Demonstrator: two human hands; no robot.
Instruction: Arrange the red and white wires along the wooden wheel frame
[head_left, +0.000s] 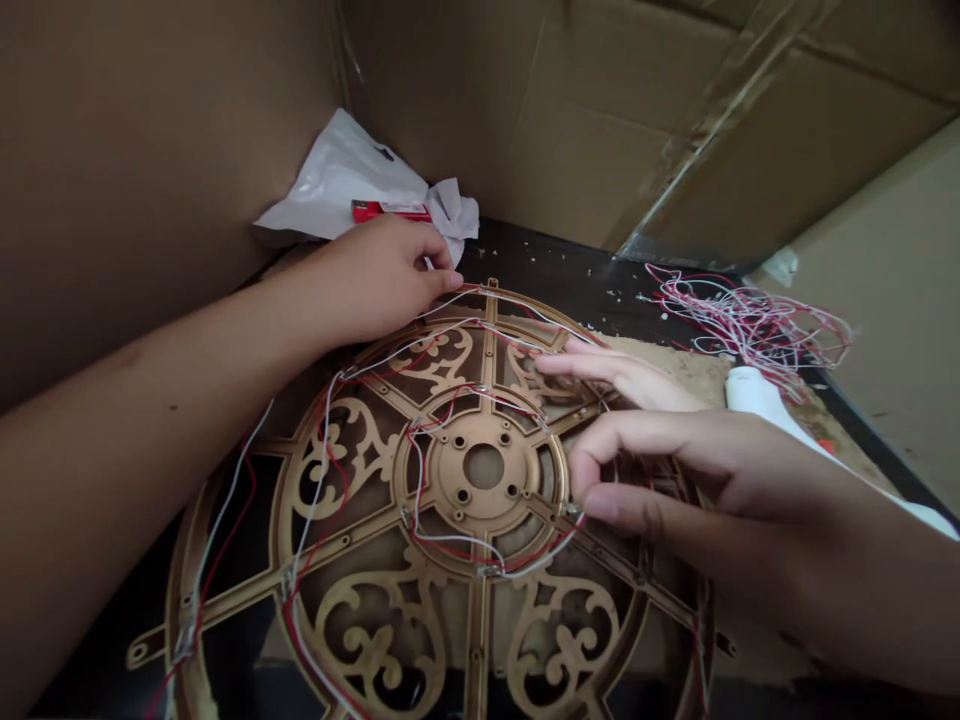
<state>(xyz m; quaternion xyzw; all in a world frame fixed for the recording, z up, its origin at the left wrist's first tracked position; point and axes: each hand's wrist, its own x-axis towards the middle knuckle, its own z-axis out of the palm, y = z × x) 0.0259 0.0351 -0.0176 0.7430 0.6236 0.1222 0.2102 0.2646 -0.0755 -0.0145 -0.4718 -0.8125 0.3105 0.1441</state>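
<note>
A round gold-coloured openwork frame [450, 470] with scrollwork panels, spokes and a drilled central hub fills the lower middle of the view. Thin red and white wires [322, 470] run along its spokes and around its hub. My left hand [382, 280] lies curled at the frame's top rim, with its fingertips beside a white wire. Whether it grips that wire is hidden. My right hand [637, 450] is over the frame's right side, with fingers spread apart. Its thumb and index finger are close to the wires, with no held object visible.
A tangled bundle of loose red and white wires [750, 330] and a white plastic tube [757, 395] lie to the right. A crumpled white plastic bag [345, 180] and a red packet [390, 210] sit behind my left hand. Cardboard walls [150, 150] rise behind the dark, debris-flecked table [570, 270].
</note>
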